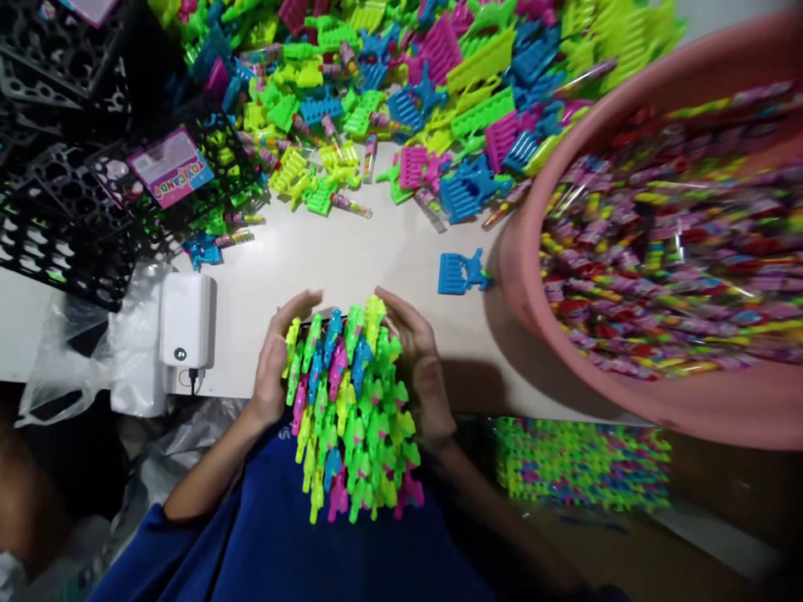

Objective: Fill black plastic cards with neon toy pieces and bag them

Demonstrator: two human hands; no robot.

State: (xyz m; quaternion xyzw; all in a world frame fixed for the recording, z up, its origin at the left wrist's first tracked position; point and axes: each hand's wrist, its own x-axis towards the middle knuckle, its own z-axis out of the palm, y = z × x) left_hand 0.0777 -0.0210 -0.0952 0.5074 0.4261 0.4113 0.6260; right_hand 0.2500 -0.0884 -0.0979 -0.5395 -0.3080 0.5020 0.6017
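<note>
Both of my hands clasp a tray packed with upright plastic toys (351, 410) in green, yellow, blue and pink, at the table's near edge over my lap. My left hand (276, 359) presses its left side. On the opposite side my right hand (417, 368) holds the tray. The tray itself is almost hidden under the toys. A single blue comb-shaped toy (461, 272) lies on the white table (351, 259) just beyond my right hand.
A large pink basin (533, 276) full of wrapped candy sticks fills the right. A heap of loose coloured toys (401, 75) covers the far table. Black empty trays (63, 192) stack at left, a white charger (185, 322) beside them. Another filled tray (577, 464) sits low right.
</note>
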